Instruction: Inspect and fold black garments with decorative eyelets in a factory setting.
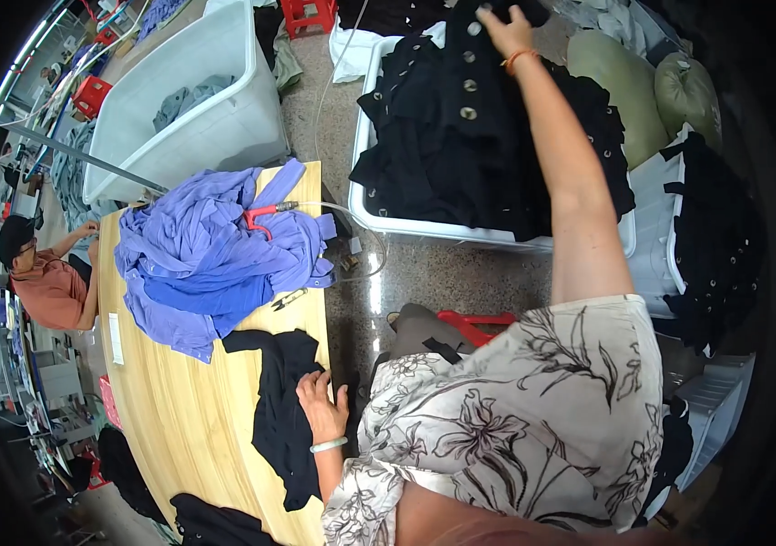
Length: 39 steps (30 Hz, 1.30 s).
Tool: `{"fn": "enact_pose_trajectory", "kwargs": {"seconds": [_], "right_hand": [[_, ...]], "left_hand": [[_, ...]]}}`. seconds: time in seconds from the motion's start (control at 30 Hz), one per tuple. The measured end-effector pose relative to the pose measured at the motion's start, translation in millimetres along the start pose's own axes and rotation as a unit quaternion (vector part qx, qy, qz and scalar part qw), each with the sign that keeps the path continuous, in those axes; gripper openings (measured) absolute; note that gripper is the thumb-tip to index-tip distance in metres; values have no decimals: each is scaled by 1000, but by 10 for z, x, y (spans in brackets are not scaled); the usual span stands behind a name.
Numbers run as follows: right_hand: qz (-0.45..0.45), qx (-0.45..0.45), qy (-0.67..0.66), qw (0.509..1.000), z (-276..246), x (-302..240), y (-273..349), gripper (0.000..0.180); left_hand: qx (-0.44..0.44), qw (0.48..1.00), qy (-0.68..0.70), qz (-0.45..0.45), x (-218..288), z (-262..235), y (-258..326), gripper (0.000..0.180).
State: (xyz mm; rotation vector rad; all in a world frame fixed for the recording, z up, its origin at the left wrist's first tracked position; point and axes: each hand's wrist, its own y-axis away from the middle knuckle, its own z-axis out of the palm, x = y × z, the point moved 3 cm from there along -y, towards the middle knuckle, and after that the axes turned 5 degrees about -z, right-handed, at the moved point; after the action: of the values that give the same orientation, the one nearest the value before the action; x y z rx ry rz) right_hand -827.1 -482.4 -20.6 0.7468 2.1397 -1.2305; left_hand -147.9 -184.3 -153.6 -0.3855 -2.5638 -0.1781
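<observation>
My right arm reaches far out over a white tub (362, 182) heaped with black garments. In my right hand (508, 35), an edge of a black buttoned garment (468, 77) is pinched; a row of large pale buttons runs down it. My left hand (322, 409) lies on a black garment (283, 419) near the right edge of the wooden table (197, 414), its fingers outstretched and the thumb apart. Beyond it is a heap of purple garments (197, 246), with a red-handled air gun (265, 215) on top and small thread snips (289, 299) beside it.
A second white tub (178, 118) holds grey cloth. Stuffed green sacks (620, 96) and more black garments (720, 227) stand at the right. A red stool (309, 15) is at the back. A co-worker (51, 282) sits left of the table. A hose (374, 246) loops off the table's edge.
</observation>
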Motion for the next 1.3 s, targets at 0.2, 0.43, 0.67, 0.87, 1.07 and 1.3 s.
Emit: {"fn": "enact_pose_trajectory", "kwargs": {"seconds": [0.2, 0.43, 0.67, 0.87, 1.07, 1.3], "right_hand": [[-39, -274, -165, 947, 960, -274, 2564, 48], [-106, -595, -208, 769, 966, -1102, 4614, 47], [-295, -742, -206, 565, 581, -2324, 5596, 42], [-526, -699, -283, 392, 38, -3108, 6596, 57], [-659, -662, -151, 323, -202, -3132, 7326, 75], [-550, -750, -190, 314, -81, -3491, 7156, 55]], "left_hand": [[-3, 994, -8, -105, -52, 20, 450, 46], [188, 937, -115, -271, -653, -105, 1243, 50], [275, 767, -143, -561, -1146, 81, 2659, 64], [332, 736, -20, -589, -1513, 446, 3314, 65], [397, 739, -31, -544, -1949, 92, 3266, 68], [279, 770, -62, -570, -2546, -79, 3366, 74]]}}
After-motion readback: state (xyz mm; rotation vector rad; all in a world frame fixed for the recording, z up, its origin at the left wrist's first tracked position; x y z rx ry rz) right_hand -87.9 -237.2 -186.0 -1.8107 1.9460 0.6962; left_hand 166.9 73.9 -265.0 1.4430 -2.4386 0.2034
